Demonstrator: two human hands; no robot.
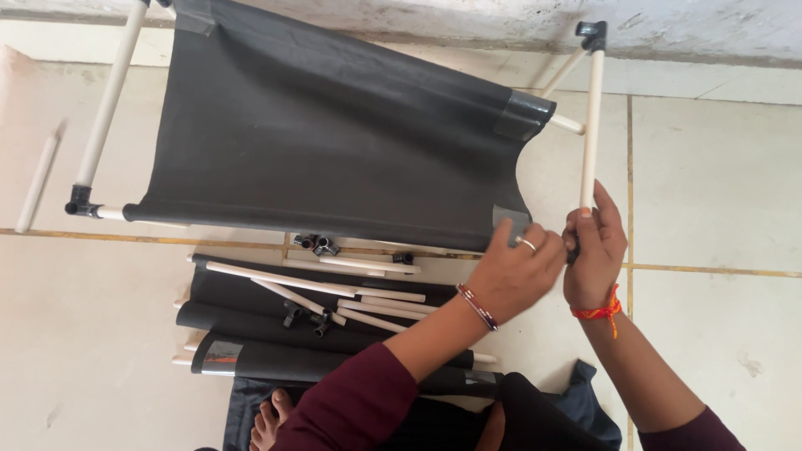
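Note:
A rack frame of white rods and black corner connectors lies on the tiled floor, with a black fabric shelf (334,134) slung across it. My right hand (595,250) grips the near end of the right-hand white rod (591,125), where a black connector is mostly hidden under my fingers. My left hand (516,271), with a ring and bangles, presses against the same corner, by the near right corner of the fabric. Black connectors sit at the far right corner (591,35) and the near left corner (79,203).
Near me lies a pile of loose white rods (284,280), small black connectors (316,245) and rolled black fabric pieces (276,321). One loose rod (38,179) lies at the far left. A wall base (668,25) runs along the top. My bare foot (269,422) shows at the bottom.

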